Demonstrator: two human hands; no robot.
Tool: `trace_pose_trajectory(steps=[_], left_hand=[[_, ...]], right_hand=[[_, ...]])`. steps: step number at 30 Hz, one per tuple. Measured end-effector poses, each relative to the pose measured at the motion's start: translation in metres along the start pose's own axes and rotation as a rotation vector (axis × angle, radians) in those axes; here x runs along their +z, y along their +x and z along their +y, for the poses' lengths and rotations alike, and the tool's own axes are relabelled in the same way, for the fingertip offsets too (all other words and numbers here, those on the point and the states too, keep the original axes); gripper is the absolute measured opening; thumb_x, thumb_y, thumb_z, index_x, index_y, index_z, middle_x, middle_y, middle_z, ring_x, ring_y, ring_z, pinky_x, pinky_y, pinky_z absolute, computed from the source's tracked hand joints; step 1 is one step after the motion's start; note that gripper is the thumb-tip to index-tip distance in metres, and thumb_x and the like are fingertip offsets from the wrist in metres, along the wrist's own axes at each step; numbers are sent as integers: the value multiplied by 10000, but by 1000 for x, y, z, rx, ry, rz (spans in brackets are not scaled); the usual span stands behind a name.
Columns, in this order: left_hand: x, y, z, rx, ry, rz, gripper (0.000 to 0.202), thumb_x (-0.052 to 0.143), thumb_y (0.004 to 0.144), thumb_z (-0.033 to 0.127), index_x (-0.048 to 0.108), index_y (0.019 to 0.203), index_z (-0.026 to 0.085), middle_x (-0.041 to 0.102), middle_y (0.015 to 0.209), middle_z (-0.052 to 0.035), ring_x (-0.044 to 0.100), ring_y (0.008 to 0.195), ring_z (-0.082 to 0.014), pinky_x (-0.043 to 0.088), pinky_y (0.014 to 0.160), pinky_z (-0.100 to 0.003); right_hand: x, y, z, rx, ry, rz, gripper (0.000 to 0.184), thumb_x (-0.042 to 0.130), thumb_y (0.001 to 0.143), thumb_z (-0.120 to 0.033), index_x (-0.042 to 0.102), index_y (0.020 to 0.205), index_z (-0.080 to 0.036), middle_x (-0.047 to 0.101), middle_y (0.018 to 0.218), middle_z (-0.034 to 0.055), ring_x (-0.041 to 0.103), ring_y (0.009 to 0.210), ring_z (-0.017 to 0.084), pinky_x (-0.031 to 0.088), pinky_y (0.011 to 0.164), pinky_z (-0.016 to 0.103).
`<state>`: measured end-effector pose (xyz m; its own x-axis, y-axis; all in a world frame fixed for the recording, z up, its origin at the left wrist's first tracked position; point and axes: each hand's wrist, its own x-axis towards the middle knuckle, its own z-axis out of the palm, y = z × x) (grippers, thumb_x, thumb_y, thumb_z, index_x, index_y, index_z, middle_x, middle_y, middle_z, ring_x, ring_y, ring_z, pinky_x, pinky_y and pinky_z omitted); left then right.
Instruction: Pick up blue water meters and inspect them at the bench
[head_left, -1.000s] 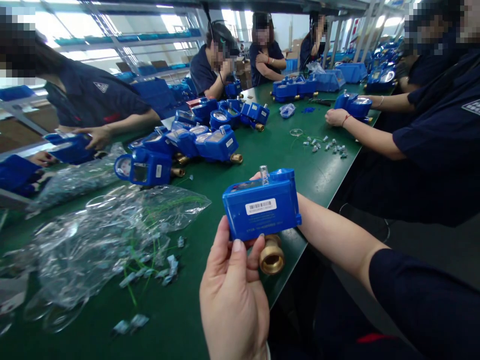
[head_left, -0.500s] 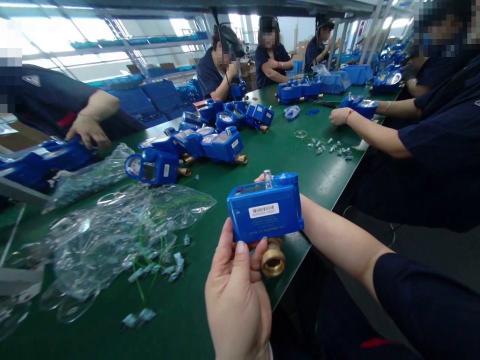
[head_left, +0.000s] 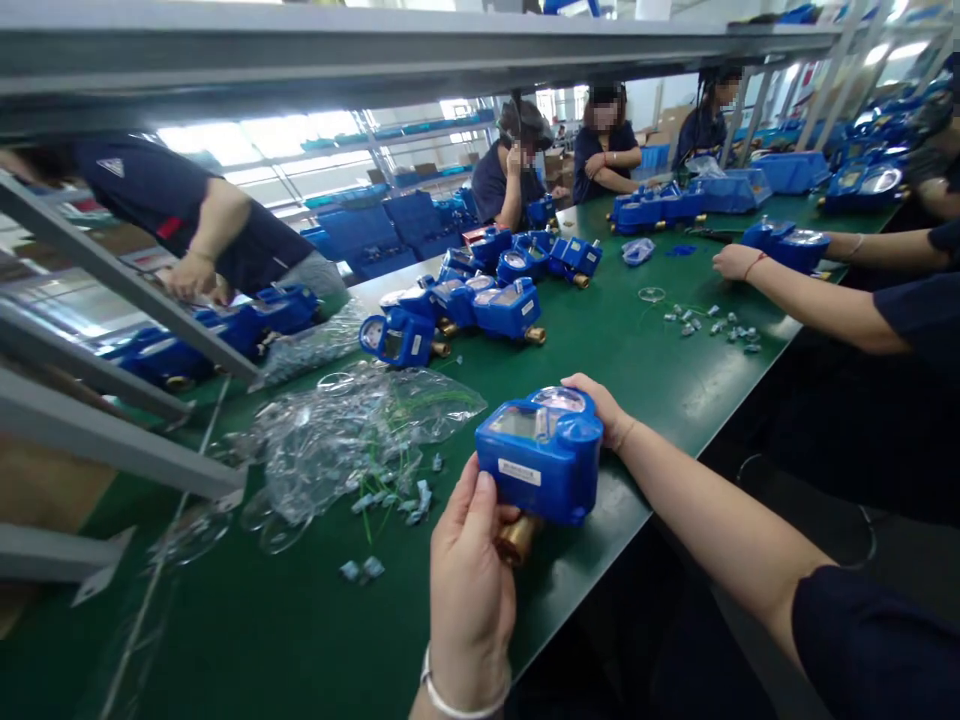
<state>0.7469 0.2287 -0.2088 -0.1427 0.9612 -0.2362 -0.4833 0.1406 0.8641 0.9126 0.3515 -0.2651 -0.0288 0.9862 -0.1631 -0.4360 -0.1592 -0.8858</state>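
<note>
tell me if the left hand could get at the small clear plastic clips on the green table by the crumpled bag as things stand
Probably not at once: the left hand has its grip on the blue water meter with brass fitting, shared with the right hand. The small clear plastic clips lie close beside it on the green table, nothing between.

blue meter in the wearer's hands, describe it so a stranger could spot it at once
At the near edge of the green table, the left hand and right hand hold one blue meter. Unlike the meters resting farther up the table, it is lifted.
</note>
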Motion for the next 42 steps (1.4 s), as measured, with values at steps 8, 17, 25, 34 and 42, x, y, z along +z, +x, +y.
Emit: trace_pose_trajectory(steps=[8,17,25,34,42], left_hand=[[-36,40,-5,-12,196,-228,410,535,806,458,609,1082,164,675,887,-60,612,726,-164,490,674,-269],[-34,59,-8,191,301,-9,366,560,785,450,598,985,146,629,861,-50,573,761,-167,466,675,-265],[-27,34,-6,381,492,40,446,285,898,471,598,825,161,623,780,-33,568,714,-159,473,668,-260],[-52,79,14,540,969,119,270,423,859,386,578,938,178,594,958,-69,541,919,-199,414,858,-318],[-122,89,42,437,1338,332,86,615,712,242,585,672,172,563,762,-84,494,929,-280,316,890,-426]], right_hand=[[-6,-42,11,-203,-280,40,448,424,790,-563,627,724,-169,604,645,12,536,710,183,431,738,296],[-27,-116,15,-483,-898,-62,710,238,809,-680,319,1357,-237,369,1369,94,343,1265,253,281,1055,436],[-35,-136,45,-393,-953,-94,862,651,676,-504,206,1377,-271,405,1342,118,488,1152,284,449,924,454],[13,-155,79,-844,-1113,281,822,622,725,-468,190,1370,-198,391,1247,185,450,1115,345,445,847,524],[24,-153,99,-803,-1019,435,816,637,688,-494,254,1352,-214,402,1224,191,463,1070,401,457,790,567]])
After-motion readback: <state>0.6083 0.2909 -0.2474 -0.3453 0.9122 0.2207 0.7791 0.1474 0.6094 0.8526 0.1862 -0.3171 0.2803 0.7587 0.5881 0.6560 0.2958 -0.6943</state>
